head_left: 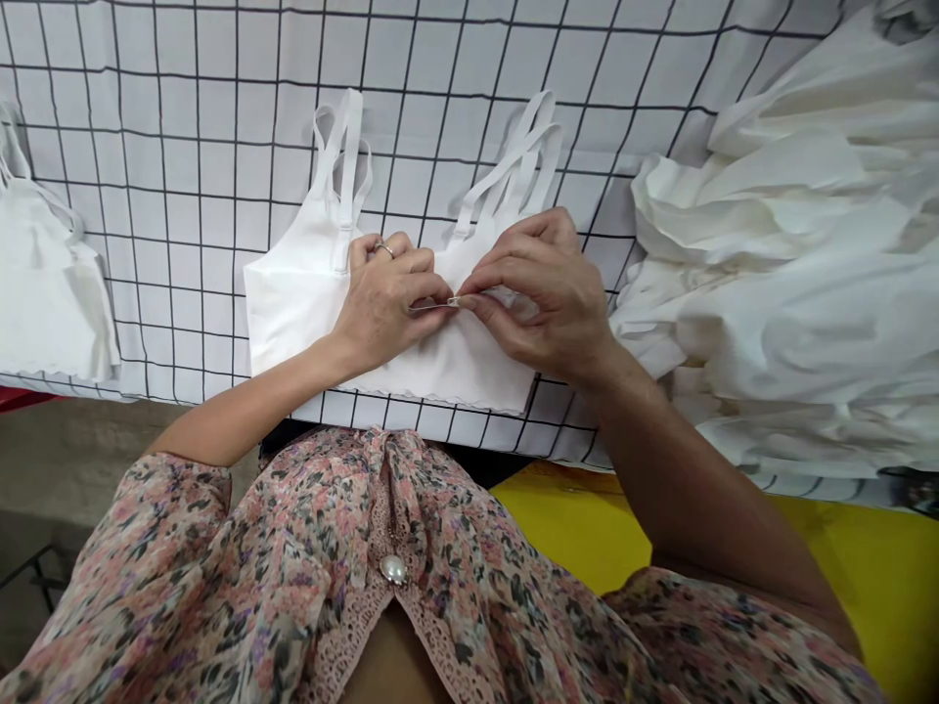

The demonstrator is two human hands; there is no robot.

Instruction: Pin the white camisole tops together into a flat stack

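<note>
A white cropped camisole (308, 313) with double straps lies flat on a black-gridded white sheet (183, 117). My left hand (385, 303), with a ring on one finger, rests on the camisole's front and pinches one end of a thin metal needle (434, 306). My right hand (539, 293) meets it from the other side, gripping the needle's opposite end between thumb and finger. A small fold of white fabric (512, 303) bunches beneath my right fingers. The hands hide the middle of the camisole's front.
A large heap of white fabric (778, 274) lies to the right, and another white camisole (48, 303) lies at the left edge. A yellow surface (866, 577) lies below the sheet on the right. My floral sleeves and blouse (293, 548) fill the lower view.
</note>
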